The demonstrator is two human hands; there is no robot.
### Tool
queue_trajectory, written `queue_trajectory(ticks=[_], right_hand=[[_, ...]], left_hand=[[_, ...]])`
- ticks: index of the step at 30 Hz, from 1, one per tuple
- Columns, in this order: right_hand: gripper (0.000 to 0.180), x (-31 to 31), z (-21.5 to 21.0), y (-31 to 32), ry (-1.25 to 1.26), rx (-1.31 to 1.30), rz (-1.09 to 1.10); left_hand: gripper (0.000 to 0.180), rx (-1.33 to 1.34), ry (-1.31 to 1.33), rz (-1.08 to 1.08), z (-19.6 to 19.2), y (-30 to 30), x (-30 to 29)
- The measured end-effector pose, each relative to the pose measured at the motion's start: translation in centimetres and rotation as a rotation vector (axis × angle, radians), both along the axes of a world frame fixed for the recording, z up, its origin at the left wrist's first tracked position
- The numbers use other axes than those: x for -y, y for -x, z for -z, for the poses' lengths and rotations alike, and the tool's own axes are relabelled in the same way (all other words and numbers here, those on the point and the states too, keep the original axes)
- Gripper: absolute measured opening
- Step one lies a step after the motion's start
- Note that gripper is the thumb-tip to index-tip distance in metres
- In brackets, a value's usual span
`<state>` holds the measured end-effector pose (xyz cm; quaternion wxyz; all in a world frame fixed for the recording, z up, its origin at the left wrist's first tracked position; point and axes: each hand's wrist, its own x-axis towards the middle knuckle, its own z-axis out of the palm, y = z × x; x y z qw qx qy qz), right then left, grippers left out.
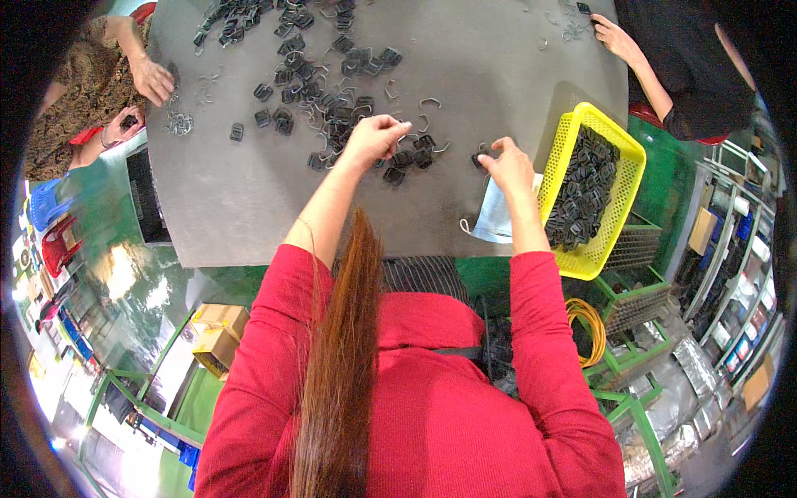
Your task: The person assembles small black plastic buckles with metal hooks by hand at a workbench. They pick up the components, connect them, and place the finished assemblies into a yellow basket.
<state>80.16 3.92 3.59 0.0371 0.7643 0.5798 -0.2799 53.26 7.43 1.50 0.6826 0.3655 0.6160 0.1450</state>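
Observation:
Over the near side of a grey table (pixel 224 199), my left hand (pixel 374 143) is closed in a pinch at the edge of a loose pile of small black plastic buckles (pixel 340 116). What its fingertips hold, if anything, is too small to make out. To its right, the thumb and fingers of my right hand (pixel 512 170) close around a single black buckle (pixel 479 156). Bent metal wire hooks (pixel 430 103) lie among and beside the pile. A light blue face mask (pixel 496 212) lies partly under my right wrist.
A yellow plastic basket (pixel 633 174) full of black buckles stands at the table's right edge. Co-workers' hands (pixel 153 80) and a co-worker's hand (pixel 614 37) work at the left and far right. Small piles of wire hooks (pixel 179 124) lie near them.

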Motion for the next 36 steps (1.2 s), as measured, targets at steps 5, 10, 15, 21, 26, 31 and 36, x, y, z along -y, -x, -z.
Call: queue_trajectory(ticks=[5,10,15,21,26,31,36], right_hand=[[0.027,-0.6,0.0,1.1,0.003,0.033,-0.068],[0.023,-1.3,-0.2,0.0,0.059,-0.481,0.338],[0.019,-1.3,-0.7,-0.8,0.082,-0.796,0.495],[0.01,-2.5,-3.4,1.3,0.179,-1.594,0.772],[0.022,-10.0,0.2,6.1,0.209,-1.269,0.334],[0.027,-15.5,1.5,13.9,-0.306,-0.166,-0.4],[0.029,-16.7,2.5,14.1,-0.187,-0.052,-0.524]], left_hand=[[0.027,-0.695,-0.646,0.297,0.0,-5.2,2.2],[0.028,-0.526,-0.487,0.323,0.4,-4.7,1.2],[0.02,0.149,-0.147,0.085,-1.7,0.8,-0.3],[0.017,0.707,-0.013,-0.349,-5.8,6.2,-2.3],[0.031,-0.05,-0.177,-0.375,-0.3,7.5,-7.6],[0.041,-0.824,-0.688,0.14,1.2,6.3,-8.8],[0.024,-0.548,-0.538,0.182,-1.5,6.1,-8.7]])
